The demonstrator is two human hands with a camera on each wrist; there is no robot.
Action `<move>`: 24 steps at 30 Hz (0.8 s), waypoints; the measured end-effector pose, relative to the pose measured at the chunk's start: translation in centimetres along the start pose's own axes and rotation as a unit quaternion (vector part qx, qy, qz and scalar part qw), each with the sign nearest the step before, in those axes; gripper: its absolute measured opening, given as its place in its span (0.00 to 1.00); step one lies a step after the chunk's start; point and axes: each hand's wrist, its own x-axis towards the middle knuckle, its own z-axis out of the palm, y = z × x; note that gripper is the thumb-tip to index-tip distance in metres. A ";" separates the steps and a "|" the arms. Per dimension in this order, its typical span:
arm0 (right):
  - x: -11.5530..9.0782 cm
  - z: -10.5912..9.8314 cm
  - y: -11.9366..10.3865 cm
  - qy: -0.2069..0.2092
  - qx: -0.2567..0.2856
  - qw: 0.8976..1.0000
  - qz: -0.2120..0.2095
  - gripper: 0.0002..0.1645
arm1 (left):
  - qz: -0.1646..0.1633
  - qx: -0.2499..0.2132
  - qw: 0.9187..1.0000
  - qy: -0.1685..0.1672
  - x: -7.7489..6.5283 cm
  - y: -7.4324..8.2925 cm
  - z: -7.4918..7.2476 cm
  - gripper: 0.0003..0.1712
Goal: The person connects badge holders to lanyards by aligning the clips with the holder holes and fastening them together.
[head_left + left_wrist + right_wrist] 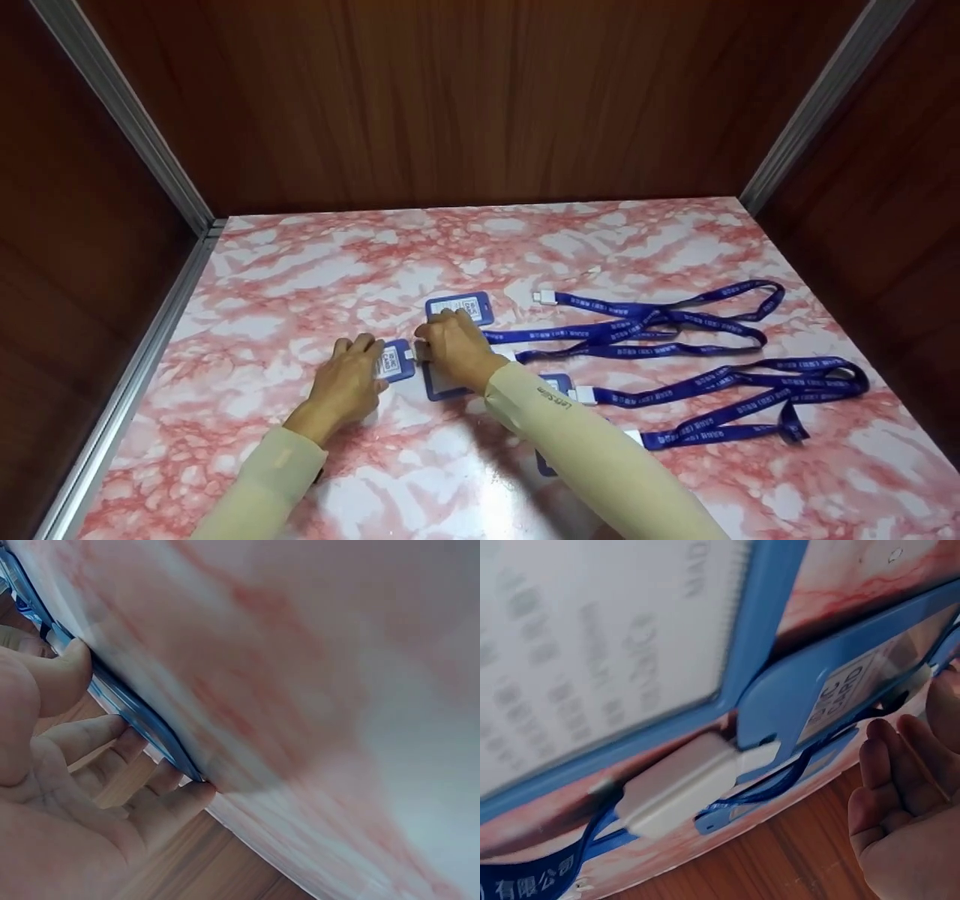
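A blue card holder (386, 362) lies flat on the table, its printed card showing. My left hand (347, 381) grips it, with the thumb on one edge and the fingers along the opposite one in the left wrist view. At the holder's slotted end, my right hand (457, 351) pinches a small pale lanyard clip (913, 686). Beneath the right hand lies a second card holder (442, 393), partly covered. Just beyond the fingertips is a third card holder (486, 304). From beside the right hand, a blue lanyard (555, 334) with white lettering runs right.
Another blue lanyard (705, 386) loops across the right side, joined by a white clip (585, 395) to a card holder (555, 381) partly behind the right forearm. A loose white clip (544, 297) lies at the back. Wooden panels (480, 105) enclose the marbled table (300, 255).
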 end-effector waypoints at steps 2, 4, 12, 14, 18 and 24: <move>-0.2 -0.3 0.2 0.013 0.007 1.000 0.001 0.12 | -0.002 -0.001 1.000 -0.002 0.0 0.0 -0.1 0.39; -0.4 -0.6 0.5 0.026 0.008 1.000 0.003 0.13 | -0.002 0.001 1.000 -0.002 0.0 0.0 -0.1 0.40; -1.6 -1.9 1.9 0.042 0.010 0.999 0.017 0.18 | 0.008 0.007 1.000 -0.003 -0.1 0.1 0.0 0.41; -1.9 -2.1 2.3 0.048 0.015 0.999 0.017 0.19 | 0.015 0.011 1.000 0.004 -0.2 0.1 0.0 0.41; -2.5 -2.4 3.1 0.066 0.018 0.998 0.011 0.19 | 0.017 0.009 1.000 0.010 -0.2 0.3 0.1 0.42; -3.3 -2.6 4.0 0.070 0.021 0.997 0.017 0.20 | 0.015 -0.003 1.000 0.021 -0.2 0.8 0.2 0.38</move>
